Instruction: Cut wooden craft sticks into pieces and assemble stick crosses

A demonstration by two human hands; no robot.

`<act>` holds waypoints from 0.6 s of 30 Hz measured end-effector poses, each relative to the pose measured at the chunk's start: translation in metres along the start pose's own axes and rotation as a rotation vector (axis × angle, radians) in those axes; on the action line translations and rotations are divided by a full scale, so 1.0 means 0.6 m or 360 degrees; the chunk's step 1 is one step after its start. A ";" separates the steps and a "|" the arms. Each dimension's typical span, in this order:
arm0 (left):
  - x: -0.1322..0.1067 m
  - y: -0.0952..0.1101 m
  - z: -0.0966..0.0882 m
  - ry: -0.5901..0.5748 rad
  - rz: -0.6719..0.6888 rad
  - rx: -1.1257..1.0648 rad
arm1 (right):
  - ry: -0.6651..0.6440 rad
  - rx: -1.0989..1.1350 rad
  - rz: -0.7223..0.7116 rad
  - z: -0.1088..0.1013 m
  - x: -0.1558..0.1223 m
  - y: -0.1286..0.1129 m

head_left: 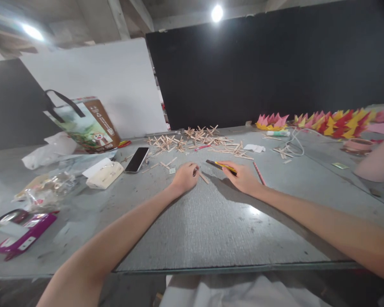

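Note:
Over the grey table, my left hand (186,176) is closed with its fingers curled, pinching one end of a flat wooden craft stick (204,177). My right hand (242,175) is wrapped around a yellow and black utility knife (222,166), whose front end points left toward the sticks. Just beyond both hands lies a loose pile of wooden craft sticks (205,136), some crossed over each other. A red pencil (259,172) rests beside my right hand. A small pale square piece (172,171) is left of my left hand.
To the left are a phone (137,160), a tissue pack (105,174), a printed bag (86,123), plastic wrappings (53,187) and a purple case (25,234). At right are folded paper pieces (342,123), a glue stick (277,133), a white cable (297,143) and another person's arm (376,160).

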State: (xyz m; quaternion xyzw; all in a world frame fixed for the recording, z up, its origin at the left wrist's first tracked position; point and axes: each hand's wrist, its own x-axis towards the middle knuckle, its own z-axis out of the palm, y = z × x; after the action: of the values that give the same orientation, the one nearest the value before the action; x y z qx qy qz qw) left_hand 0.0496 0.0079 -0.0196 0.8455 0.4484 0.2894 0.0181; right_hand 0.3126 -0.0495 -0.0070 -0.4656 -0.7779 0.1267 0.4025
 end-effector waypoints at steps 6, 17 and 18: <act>0.002 -0.001 -0.001 -0.0015 0.0067 -0.0083 | -0.0035 -0.0037 0.0056 -0.002 -0.001 -0.004; 0.011 -0.009 -0.004 -0.0190 0.0201 -0.0376 | -0.0006 -0.0043 0.0043 -0.003 -0.001 -0.007; 0.011 -0.008 -0.004 -0.0198 0.0215 -0.0393 | -0.0002 -0.0038 0.0044 -0.002 -0.001 -0.006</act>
State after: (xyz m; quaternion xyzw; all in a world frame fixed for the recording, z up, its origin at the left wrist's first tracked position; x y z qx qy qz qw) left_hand 0.0476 0.0154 -0.0159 0.8814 0.3496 0.2899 0.1300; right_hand 0.3114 -0.0520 -0.0042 -0.4810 -0.7731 0.1234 0.3946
